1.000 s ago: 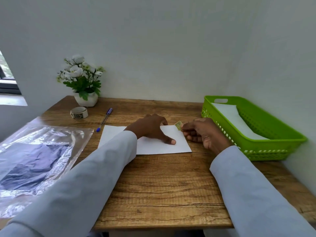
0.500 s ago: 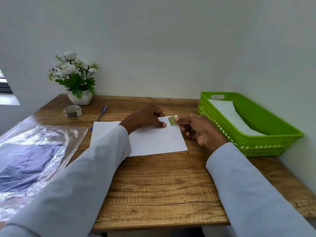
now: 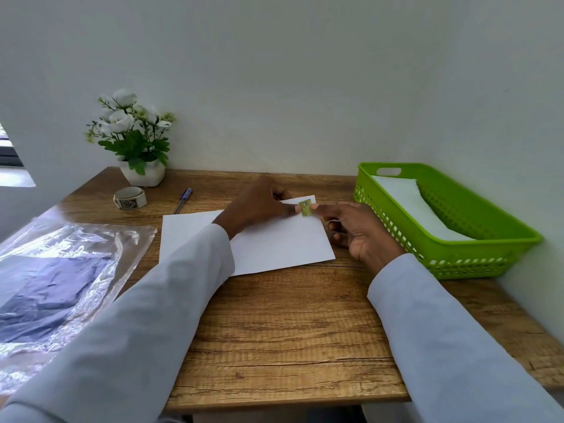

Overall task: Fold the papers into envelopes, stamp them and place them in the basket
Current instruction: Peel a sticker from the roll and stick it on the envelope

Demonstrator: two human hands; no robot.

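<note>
Now the stamp [image 3: 305, 207] is sitting on the envelope's [image 3: 283, 239] far right corner; my right hand [image 3: 355, 230] is pinching it, my left hand [image 3: 259, 206] pressing. Flimsy, best edge-held.

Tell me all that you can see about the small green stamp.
The stamp is a small, roughly square piece, green with a paler edge and a dark mark whose design is too small to read. It looks like thin paper. It sits at the far right corner of the white envelope. A fingertip of the left hand touches its left side, and a fingertip of the right hand meets its right side.
</note>
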